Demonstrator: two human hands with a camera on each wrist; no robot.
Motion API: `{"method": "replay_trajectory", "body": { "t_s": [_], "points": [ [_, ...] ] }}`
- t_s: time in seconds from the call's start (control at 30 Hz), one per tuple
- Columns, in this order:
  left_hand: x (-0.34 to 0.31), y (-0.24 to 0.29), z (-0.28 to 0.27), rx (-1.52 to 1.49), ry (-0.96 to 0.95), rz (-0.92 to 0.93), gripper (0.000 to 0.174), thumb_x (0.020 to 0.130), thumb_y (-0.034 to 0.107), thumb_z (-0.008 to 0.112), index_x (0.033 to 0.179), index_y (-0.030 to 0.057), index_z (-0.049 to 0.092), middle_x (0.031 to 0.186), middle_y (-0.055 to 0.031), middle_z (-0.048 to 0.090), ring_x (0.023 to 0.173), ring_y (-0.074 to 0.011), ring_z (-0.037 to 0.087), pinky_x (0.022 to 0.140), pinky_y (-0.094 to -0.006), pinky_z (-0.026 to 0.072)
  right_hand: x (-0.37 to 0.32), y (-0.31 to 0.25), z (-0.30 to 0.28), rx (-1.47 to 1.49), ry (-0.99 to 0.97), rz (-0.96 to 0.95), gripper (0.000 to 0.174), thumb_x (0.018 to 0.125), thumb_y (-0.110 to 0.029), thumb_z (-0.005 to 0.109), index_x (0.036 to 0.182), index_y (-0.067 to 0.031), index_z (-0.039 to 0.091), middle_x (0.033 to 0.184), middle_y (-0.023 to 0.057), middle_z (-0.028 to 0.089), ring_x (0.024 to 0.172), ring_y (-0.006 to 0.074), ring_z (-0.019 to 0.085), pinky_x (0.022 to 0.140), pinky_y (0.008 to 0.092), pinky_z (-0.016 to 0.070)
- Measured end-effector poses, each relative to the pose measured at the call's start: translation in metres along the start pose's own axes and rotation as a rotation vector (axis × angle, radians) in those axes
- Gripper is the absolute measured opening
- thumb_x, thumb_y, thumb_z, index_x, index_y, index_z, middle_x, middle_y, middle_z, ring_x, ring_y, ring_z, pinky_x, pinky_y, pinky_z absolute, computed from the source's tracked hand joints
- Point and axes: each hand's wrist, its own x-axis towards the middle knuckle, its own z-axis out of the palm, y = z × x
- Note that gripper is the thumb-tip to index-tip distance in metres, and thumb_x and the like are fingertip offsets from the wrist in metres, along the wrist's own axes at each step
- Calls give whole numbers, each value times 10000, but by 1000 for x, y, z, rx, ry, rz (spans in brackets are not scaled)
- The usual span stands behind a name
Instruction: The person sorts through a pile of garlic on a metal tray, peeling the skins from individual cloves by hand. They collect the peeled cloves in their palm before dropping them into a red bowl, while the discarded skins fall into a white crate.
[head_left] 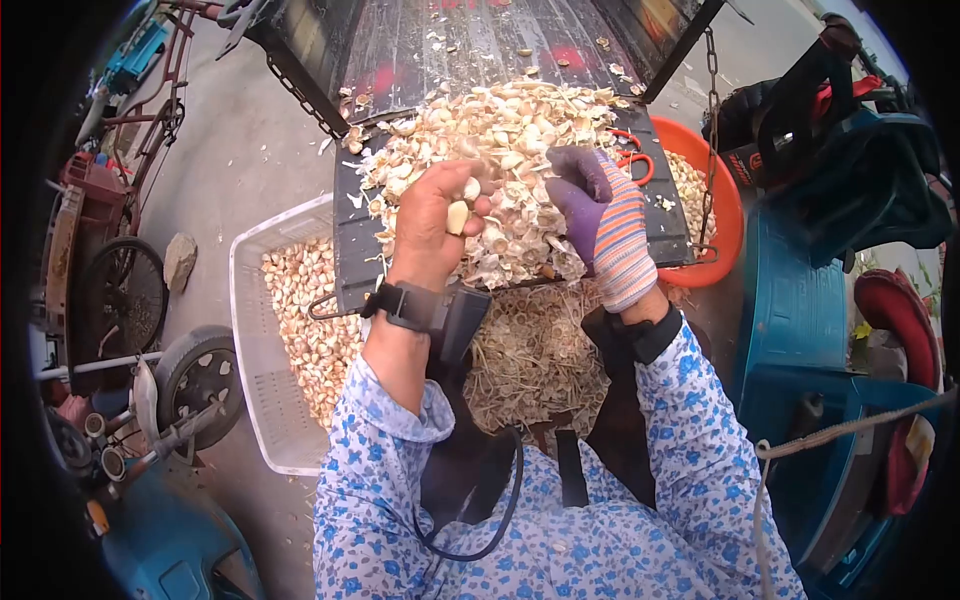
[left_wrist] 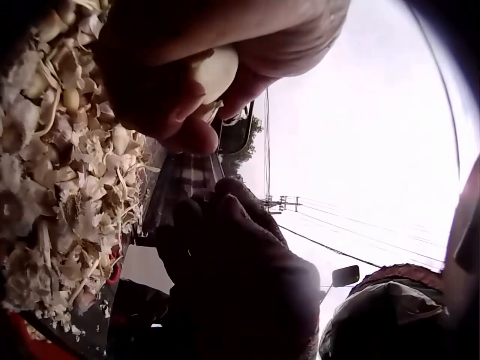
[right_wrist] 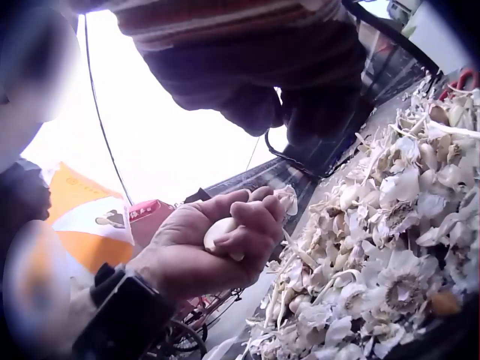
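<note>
In the head view my bare left hand (head_left: 437, 215) is palm up over the near edge of a heap of garlic (head_left: 500, 125), mixed with loose skins and root ends. Its curled fingers hold peeled-looking garlic cloves (head_left: 458, 217); in the right wrist view a pale clove (right_wrist: 220, 235) shows in the palm. To the right, my right hand (head_left: 605, 215), in a purple and striped glove, is bent over the heap's right side. Dark shadow covers its fingertips (right_wrist: 259, 112) in the right wrist view, and I cannot tell whether they pinch anything.
The heap lies on a dark truck-bed tailgate (head_left: 355, 240) with hanging chains (head_left: 711, 130). A white crate (head_left: 245, 290) of cloves stands at left, an orange basin (head_left: 728, 225) at right. Red-handled scissors (head_left: 640, 165) lie by the heap. Skins and stalks (head_left: 535, 360) fill the space below.
</note>
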Motion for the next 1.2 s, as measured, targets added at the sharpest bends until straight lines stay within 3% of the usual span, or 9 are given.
{"method": "replay_trajectory", "body": {
  "t_s": [0.13, 0.3, 0.43, 0.53, 0.73, 0.87, 1.0, 1.07, 1.2],
  "points": [
    [-4, 9, -34, -251, 131, -86, 231, 943, 224, 503, 934, -5, 534, 804, -163, 587, 593, -170, 518, 414, -240, 369, -8, -2, -4, 77, 51, 186, 255, 771, -59, 656, 1019, -13, 615, 828, 86, 602, 740, 155, 578, 684, 289, 476],
    [-54, 8, -57, -481, 17, -22, 267, 967, 250, 470, 931, 0, 555, 833, -164, 586, 596, -181, 508, 414, -259, 372, 5, 1, 21, 164, 45, 213, 282, 780, -32, 645, 1055, 2, 596, 799, 70, 578, 747, 135, 553, 674, 279, 471],
    [-52, -2, -68, -496, 130, -93, 272, 969, 260, 467, 921, 9, 558, 850, -155, 586, 631, -179, 516, 427, -255, 384, 29, 5, 49, -405, -89, -205, 270, 763, -144, 674, 1015, -56, 635, 872, 155, 608, 816, 340, 590, 718, 410, 479],
    [-46, -10, -72, -475, 135, -88, 269, 970, 262, 467, 921, 13, 558, 849, -146, 586, 635, -184, 523, 438, -254, 393, 48, 2, 69, -850, -151, -339, 247, 776, -293, 651, 950, -118, 656, 920, 98, 628, 936, 285, 572, 818, 448, 415],
    [-38, -3, -72, -459, 100, -67, 459, 996, 407, 357, 1016, -12, 545, 866, -156, 623, 692, -208, 615, 459, -283, 429, 71, 12, 106, -1174, -445, -342, 257, 712, -311, 687, 914, -155, 656, 970, 82, 628, 969, 282, 565, 839, 444, 408],
    [-38, 1, -74, -466, 102, -75, 484, 993, 431, 352, 1024, -6, 557, 867, -160, 634, 685, -204, 617, 461, -278, 443, 76, 10, 112, -1100, -391, -305, 254, 715, -256, 665, 932, -124, 656, 999, 129, 616, 972, 306, 567, 857, 465, 403],
    [-39, 1, -70, -375, 84, -50, 408, 983, 379, 419, 1012, 3, 575, 830, -150, 628, 672, -187, 614, 430, -240, 425, 61, -1, 95, -385, -353, -206, 347, 701, -221, 692, 1011, -79, 632, 951, 170, 577, 926, 351, 569, 763, 445, 461],
    [-42, -2, -62, -289, 3, 3, 336, 972, 334, 471, 1003, 15, 572, 807, -130, 623, 657, -176, 616, 409, -222, 408, 41, -27, 85, -365, -497, -145, 396, 693, -183, 700, 1059, -65, 608, 943, 179, 547, 895, 357, 562, 724, 428, 473],
    [-51, -10, -48, -54, 14, -67, 198, 922, 226, 585, 1001, 46, 562, 778, -58, 615, 574, -141, 607, 397, -211, 401, 9, -43, 63, -439, -502, -251, 466, 672, -146, 688, 1113, -49, 574, 952, 188, 534, 902, 366, 549, 734, 439, 472]
  ]
}}
